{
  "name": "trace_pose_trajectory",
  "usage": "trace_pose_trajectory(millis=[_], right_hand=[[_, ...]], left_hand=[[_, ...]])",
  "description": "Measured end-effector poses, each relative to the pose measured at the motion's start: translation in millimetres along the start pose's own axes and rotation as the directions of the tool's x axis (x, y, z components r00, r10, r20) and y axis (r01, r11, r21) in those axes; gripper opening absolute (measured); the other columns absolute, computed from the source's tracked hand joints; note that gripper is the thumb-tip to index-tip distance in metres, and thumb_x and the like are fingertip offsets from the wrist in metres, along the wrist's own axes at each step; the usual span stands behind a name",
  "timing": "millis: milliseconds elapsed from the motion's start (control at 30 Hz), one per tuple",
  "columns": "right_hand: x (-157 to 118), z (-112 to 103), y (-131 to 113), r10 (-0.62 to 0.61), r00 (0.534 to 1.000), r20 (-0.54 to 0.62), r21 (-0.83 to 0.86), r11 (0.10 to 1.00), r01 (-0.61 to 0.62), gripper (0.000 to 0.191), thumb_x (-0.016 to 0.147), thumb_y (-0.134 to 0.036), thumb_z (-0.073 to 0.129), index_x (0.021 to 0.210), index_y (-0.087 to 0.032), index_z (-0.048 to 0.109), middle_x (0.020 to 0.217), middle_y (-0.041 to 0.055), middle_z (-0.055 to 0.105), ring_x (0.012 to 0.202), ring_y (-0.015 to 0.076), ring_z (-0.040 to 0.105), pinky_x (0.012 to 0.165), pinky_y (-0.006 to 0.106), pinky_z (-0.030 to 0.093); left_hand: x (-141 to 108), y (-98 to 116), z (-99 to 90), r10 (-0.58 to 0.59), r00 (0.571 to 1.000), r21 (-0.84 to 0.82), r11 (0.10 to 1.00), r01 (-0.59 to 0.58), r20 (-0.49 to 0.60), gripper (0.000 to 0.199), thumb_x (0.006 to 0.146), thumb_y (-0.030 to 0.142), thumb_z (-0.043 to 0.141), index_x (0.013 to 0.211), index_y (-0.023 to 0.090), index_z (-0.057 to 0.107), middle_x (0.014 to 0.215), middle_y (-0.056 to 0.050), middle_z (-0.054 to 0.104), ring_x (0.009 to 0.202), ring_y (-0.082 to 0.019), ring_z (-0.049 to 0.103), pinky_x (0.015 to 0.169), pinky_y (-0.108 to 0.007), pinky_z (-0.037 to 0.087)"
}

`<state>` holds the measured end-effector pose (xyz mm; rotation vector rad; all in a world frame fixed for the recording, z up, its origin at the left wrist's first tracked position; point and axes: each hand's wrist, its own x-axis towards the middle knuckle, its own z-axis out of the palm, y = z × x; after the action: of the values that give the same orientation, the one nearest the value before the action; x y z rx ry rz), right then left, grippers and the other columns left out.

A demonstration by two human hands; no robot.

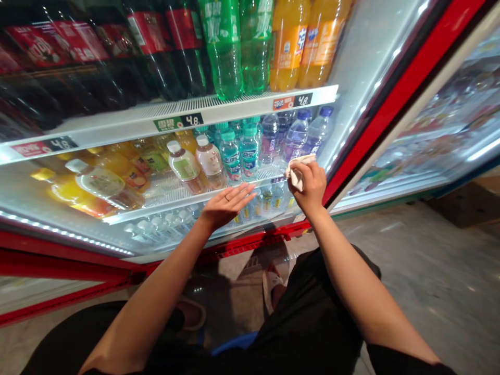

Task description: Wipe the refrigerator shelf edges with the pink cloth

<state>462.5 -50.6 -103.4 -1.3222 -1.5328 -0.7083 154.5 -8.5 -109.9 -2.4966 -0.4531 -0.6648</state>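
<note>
My right hand (311, 183) is closed around a white cloth (297, 176), at the right end of the middle shelf's front edge (269, 177). Just behind the cloth stand clear bottles with purple caps (297, 133). My left hand (229, 204) lies flat with fingers stretched out, at the front edge of the same shelf, and holds nothing. A ring shows on one finger. Near it on the shelf are teal-capped bottles (249, 151) and two white-capped tea-coloured bottles (209, 161).
Above, a shelf with price tags (177, 122) carries large cola, green and orange soda bottles (289, 47). Small water bottles (164, 226) stand on the bottom level. The red door frame (375, 99) rises at the right; a cardboard box (469, 203) sits beyond it.
</note>
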Motion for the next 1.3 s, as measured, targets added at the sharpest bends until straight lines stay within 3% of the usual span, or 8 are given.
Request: trace_pose_trajectory(millis=[233,500,733,967,1300], right_hand=[[2.4,1.0,-2.2,0.124,0.992,-0.023,0.029,0.992,-0.123,0.023,0.098,-0.029,0.059,0.12,-0.029,0.067,0.1,0.0064,0.061,0.094,0.0248,0.058,0.08,0.039,0.043],[0.8,0.6,-1.4,0.012,0.996,0.087,0.015,1.0,-0.014,0.024,0.097,-0.032,0.062,0.119,-0.028,0.068,0.099,0.0073,0.063,0.095,0.0256,0.059,0.083,0.042,0.044],[2.1,1.9,-5.4,0.07,0.997,-0.041,0.028,0.997,-0.069,0.023,0.1,-0.029,0.059,0.122,-0.03,0.066,0.103,0.0071,0.062,0.094,0.0245,0.06,0.08,0.04,0.045],[0.9,1.6,-5.1,-0.092,0.996,-0.014,0.011,0.996,0.092,0.027,0.1,-0.031,0.061,0.127,-0.028,0.064,0.103,0.0069,0.066,0.092,0.0246,0.061,0.079,0.039,0.045],[-0.5,2.5,-9.7,-0.009,0.999,0.047,0.048,0.999,0.007,0.027,0.098,-0.026,0.061,0.125,-0.027,0.068,0.103,0.0081,0.062,0.095,0.0244,0.056,0.08,0.039,0.042]], left_hand=[[-0.4,-0.1,0.5,-0.006,1.0,-0.026,1.0,0.006,0.007,0.083,0.105,0.009,0.049,0.175,0.029,0.007,0.166,-0.005,0.045,0.15,-0.02,0.056,0.126,-0.038,0.048],[0.3,0.3,-0.2,-0.004,1.0,-0.02,1.0,0.004,0.011,0.082,0.105,0.008,0.049,0.175,0.028,0.011,0.165,-0.005,0.045,0.15,-0.019,0.055,0.123,-0.037,0.052],[1.3,0.7,-2.4,0.007,1.0,0.007,1.0,-0.007,-0.001,0.081,0.105,0.009,0.05,0.175,0.027,0.013,0.165,-0.005,0.045,0.15,-0.019,0.056,0.118,-0.036,0.056],[1.4,1.2,-2.6,0.005,1.0,0.042,0.999,-0.004,-0.013,0.079,0.106,0.01,0.049,0.175,0.03,0.014,0.164,-0.003,0.048,0.146,-0.019,0.061,0.115,-0.036,0.058],[1.1,2.0,-1.9,0.004,1.0,0.052,0.999,-0.003,-0.012,0.078,0.106,0.009,0.051,0.174,0.027,0.019,0.165,-0.004,0.047,0.149,-0.018,0.057,0.116,-0.034,0.057]])
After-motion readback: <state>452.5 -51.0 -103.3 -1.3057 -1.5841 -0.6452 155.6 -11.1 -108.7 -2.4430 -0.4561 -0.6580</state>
